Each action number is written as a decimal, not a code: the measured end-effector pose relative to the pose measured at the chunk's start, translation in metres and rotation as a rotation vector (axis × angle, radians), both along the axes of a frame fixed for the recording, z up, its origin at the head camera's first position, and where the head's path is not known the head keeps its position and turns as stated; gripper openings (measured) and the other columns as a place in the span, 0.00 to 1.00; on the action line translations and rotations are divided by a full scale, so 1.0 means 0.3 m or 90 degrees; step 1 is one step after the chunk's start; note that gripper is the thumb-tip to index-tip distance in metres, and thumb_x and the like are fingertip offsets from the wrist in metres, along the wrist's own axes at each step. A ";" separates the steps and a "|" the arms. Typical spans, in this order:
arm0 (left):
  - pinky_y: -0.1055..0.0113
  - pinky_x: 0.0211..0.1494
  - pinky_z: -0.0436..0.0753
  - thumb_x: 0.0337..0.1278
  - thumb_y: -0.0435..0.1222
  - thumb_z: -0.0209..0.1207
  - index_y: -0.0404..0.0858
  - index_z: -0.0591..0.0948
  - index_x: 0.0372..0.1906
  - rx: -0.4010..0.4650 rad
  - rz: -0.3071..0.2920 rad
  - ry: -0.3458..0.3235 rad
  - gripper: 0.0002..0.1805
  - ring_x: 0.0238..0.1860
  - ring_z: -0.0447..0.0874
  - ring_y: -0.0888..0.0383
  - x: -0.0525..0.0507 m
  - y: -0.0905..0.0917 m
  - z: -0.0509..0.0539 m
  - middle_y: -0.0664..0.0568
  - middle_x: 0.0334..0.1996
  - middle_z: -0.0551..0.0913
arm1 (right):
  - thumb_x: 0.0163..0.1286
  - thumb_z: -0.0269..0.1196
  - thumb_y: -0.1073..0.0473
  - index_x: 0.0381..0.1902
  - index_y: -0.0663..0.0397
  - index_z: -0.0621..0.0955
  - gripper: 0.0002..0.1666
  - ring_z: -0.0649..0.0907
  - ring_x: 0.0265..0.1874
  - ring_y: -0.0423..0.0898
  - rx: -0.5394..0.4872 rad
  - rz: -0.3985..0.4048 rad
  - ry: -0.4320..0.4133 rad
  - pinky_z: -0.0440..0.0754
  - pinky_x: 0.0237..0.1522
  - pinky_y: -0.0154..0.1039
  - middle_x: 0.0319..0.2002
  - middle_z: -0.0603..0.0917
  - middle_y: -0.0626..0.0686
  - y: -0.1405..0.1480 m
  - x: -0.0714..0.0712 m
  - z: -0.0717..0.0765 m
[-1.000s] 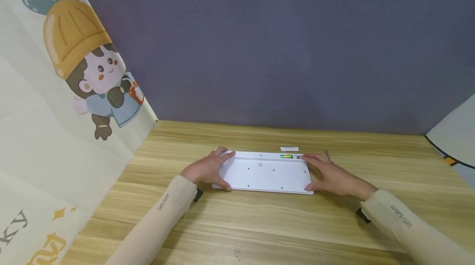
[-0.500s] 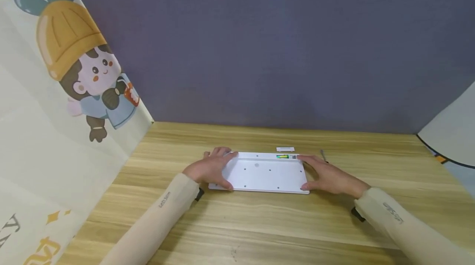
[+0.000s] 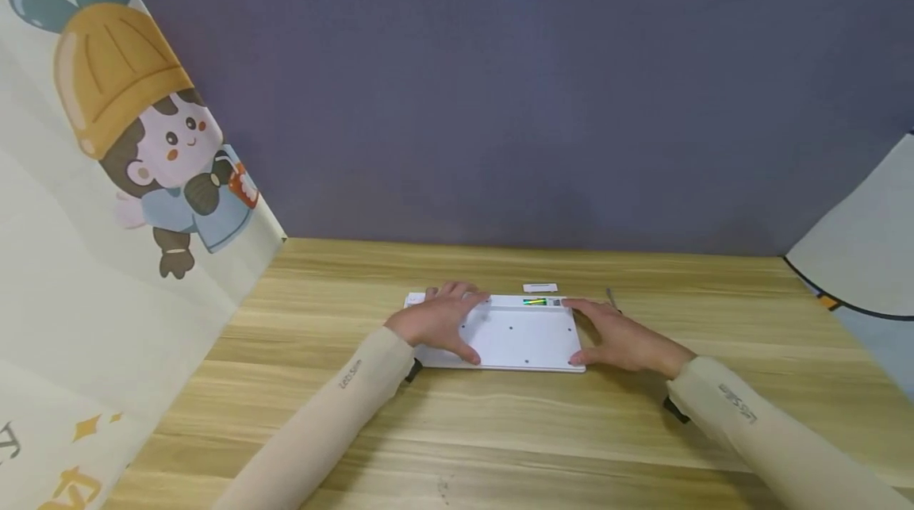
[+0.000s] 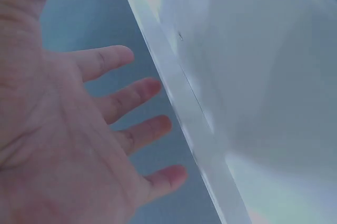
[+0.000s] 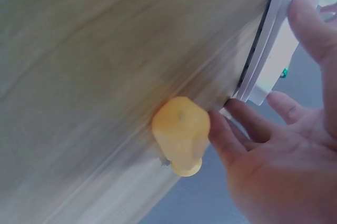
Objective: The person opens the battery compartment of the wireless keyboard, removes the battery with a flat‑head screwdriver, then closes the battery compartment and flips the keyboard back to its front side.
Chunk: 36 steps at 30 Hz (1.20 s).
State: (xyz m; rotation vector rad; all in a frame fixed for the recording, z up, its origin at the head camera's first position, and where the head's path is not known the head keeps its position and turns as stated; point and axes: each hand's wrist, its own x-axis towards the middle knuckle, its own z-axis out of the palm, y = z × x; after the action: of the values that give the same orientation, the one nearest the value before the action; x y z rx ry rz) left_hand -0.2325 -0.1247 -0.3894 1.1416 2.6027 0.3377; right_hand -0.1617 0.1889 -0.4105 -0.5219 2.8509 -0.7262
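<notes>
Two sleeved arms are stretched in from the near side of the bench, and between them a white keyboard, as it is judged to be, is laid underside up, nearer the bench's far edge. Its right end is held by the right grip, the thumb being set at the near right corner and the forefinger at the far one. The left grip is laid across its left part with fingers straight and spread, curled round nothing.

Opening is judged to be done: the battery slot is uncovered, and at least one battery is seen in it. Closing is not yet done, since the cover is left unfitted.

The underside is flat and pale, dotted with small dark screw holes. Along its far side a raised bar is carried, with the slot let in toward the right end; the green and yellow battery is easily picked out.

Beyond the bar, toward the bench's far edge, the slim cover is laid apart. Behind the right grip a thin metal shaft is seen; by the right wrist camera a yellow handle is shown close to the fingertips, contact being unclear. Past the far edge a grey-blue partition is raised.
</notes>
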 end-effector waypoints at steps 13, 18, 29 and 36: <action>0.47 0.68 0.52 0.38 0.57 0.70 0.46 0.58 0.73 -0.022 -0.046 -0.004 0.55 0.68 0.52 0.51 -0.009 0.171 0.003 0.52 0.68 0.59 | 0.51 0.71 0.41 0.70 0.55 0.60 0.55 0.60 0.63 0.69 0.015 -0.009 -0.011 0.62 0.56 0.67 0.65 0.64 0.67 -0.007 -0.001 0.009; 0.52 0.68 0.55 0.45 0.56 0.68 0.47 0.59 0.73 -0.021 -0.057 -0.006 0.50 0.69 0.53 0.52 -0.022 0.232 0.013 0.51 0.68 0.60 | 0.51 0.70 0.40 0.70 0.56 0.60 0.55 0.61 0.63 0.69 0.017 -0.006 -0.010 0.62 0.55 0.67 0.66 0.64 0.67 -0.005 0.000 0.012; 0.53 0.69 0.55 0.54 0.57 0.61 0.51 0.62 0.72 -0.044 -0.046 -0.027 0.41 0.70 0.51 0.51 -0.051 0.287 -0.003 0.53 0.67 0.62 | 0.52 0.70 0.40 0.69 0.56 0.60 0.54 0.63 0.62 0.68 0.018 0.002 -0.003 0.64 0.55 0.66 0.65 0.65 0.66 -0.004 -0.002 0.008; 0.54 0.69 0.54 0.58 0.52 0.60 0.50 0.64 0.70 -0.032 -0.057 -0.015 0.36 0.69 0.54 0.51 -0.059 0.290 -0.006 0.52 0.65 0.64 | 0.50 0.72 0.42 0.69 0.56 0.61 0.54 0.62 0.62 0.68 0.016 -0.004 -0.005 0.62 0.56 0.67 0.65 0.65 0.66 -0.007 -0.003 0.013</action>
State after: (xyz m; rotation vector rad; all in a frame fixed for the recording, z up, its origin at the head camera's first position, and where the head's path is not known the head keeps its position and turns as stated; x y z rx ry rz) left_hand -0.2503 -0.0376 -0.3911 1.2255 2.5155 0.2627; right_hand -0.1626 0.1867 -0.4068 -0.5050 2.8516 -0.6909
